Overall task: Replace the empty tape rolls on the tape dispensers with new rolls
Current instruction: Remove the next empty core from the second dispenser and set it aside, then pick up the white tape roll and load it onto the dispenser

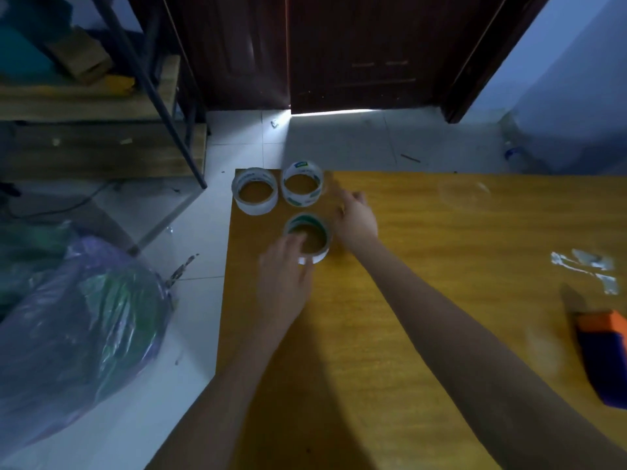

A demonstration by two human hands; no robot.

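Observation:
Three rolls of clear tape lie flat near the far left corner of the yellow table (441, 300). Two stand side by side at the edge: the left roll (254, 191) and the right roll (303, 183). A third roll (309, 240), with a green inner core, lies just in front of them. My left hand (285, 283) rests on this third roll, fingertips over its near left rim and into its hole. My right hand (356, 218) sits at the roll's right side, fingers spread toward the far rolls. An orange and blue tape dispenser (607, 354) lies at the table's right edge.
Scraps of clear tape (590, 266) stick to the table at the right, and a faint clear film (464, 195) lies at the far side. A filled plastic bag (78, 327) sits on the tiled floor to the left. A wooden shelf (101, 130) and a dark door (356, 52) stand beyond.

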